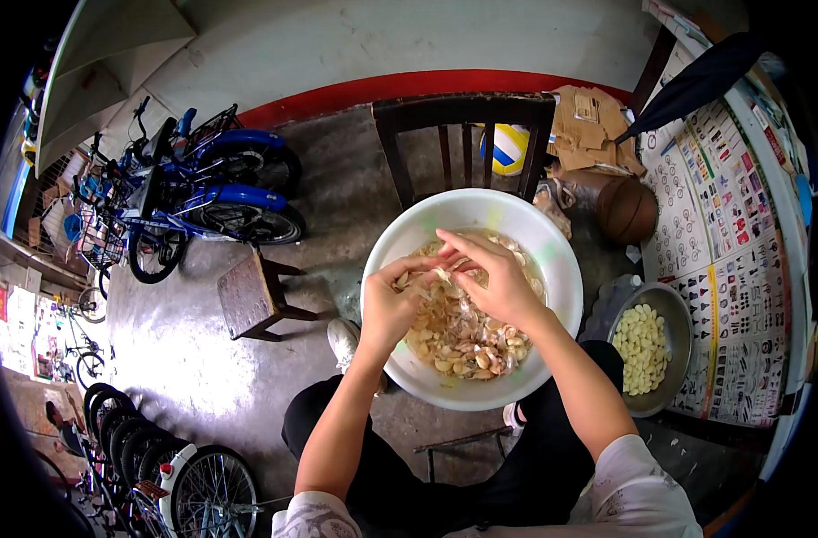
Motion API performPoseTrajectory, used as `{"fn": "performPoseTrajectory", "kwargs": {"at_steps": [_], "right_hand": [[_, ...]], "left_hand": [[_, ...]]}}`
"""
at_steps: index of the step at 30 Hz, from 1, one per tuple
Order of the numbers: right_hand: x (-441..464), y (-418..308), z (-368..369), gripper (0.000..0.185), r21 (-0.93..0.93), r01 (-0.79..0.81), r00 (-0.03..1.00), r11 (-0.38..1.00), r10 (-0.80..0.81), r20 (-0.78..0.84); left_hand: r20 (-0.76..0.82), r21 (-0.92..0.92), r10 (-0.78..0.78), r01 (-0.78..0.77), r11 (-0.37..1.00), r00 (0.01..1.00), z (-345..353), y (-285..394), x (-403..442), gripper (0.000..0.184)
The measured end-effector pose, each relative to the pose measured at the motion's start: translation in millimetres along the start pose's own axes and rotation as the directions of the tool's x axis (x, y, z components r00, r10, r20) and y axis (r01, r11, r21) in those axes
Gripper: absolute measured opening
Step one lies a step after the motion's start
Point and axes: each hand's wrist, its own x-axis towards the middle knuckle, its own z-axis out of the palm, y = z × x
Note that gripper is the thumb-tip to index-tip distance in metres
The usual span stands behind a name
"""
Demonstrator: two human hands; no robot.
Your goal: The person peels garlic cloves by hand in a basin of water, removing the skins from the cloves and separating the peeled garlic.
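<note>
A large white basin [561, 269] stands on a dark wooden chair [467, 108] and holds water with garlic cloves and loose skins [472, 341]. Over its middle, my left hand [395, 300] and my right hand [490, 273] meet at the fingertips. The fingers of both are bent and pressed together around a small pale piece, seemingly a garlic clove, partly hidden by them. To the right of the basin, a metal bowl [683, 336] holds many peeled white cloves [640, 350].
Blue bicycles [221, 193] and a small wooden stool [252, 291] are on the left. More wheels [213, 493] stand at lower left. A volleyball [508, 151], cardboard [593, 130] and a basketball [626, 211] lie behind the basin. A person [64, 430] is far left.
</note>
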Motion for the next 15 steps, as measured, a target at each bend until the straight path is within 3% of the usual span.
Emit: {"fn": "performPoseTrajectory", "kwargs": {"at_steps": [2,4,10,15], "right_hand": [[0.2,4.6,-2.1,0.044,-0.15,0.102,0.993,0.983,-0.093,0.067],[0.3,8.2,-5.1,0.04,-0.135,0.101,0.992,0.986,-0.089,0.092],[3.6,6.7,-18.7,0.031,-0.122,0.108,0.98,0.987,-0.086,0.177],[3.1,8.9,-18.1,0.021,-0.108,0.257,0.956,0.96,-0.237,0.172]], "left_hand": [[-0.002,0.061,0.079,-0.078,0.995,0.997,-0.5,0.6,0.4,0.022],[0.008,0.174,0.087,-0.087,0.981,0.996,-0.7,3.9,-0.2,0.023],[0.124,0.231,0.048,-0.075,0.97,0.991,-12.6,2.1,4.7,0.022],[0.136,0.096,-0.006,-0.007,0.995,0.991,-15.7,3.8,6.1,0.021]]}}
